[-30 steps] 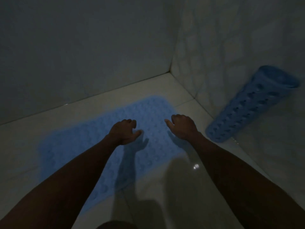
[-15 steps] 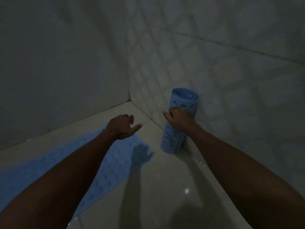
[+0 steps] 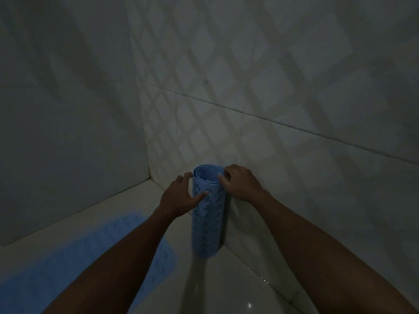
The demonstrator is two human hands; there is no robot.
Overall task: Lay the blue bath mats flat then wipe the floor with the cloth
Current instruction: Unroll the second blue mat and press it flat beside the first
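Note:
A rolled blue bath mat [image 3: 207, 225] with rows of holes stands upright on the floor against the right tiled wall. My right hand [image 3: 240, 182] grips its top rim from the right. My left hand [image 3: 181, 196] holds its upper left side, thumb pressed on the front. A second blue bath mat [image 3: 74, 264] lies flat on the floor at the lower left, partly hidden by my left forearm. No cloth is in view.
The room is dim. A plain wall [image 3: 68, 121] on the left and a diamond-patterned tiled wall [image 3: 283, 105] on the right meet in a corner just behind the roll. Glossy pale floor [image 3: 217, 288] stretches in front of the roll.
My view swung right from the flat mat to the roll. My right hand took the roll, which now stands upright, and my left hand came over from the flat mat to grip it too.

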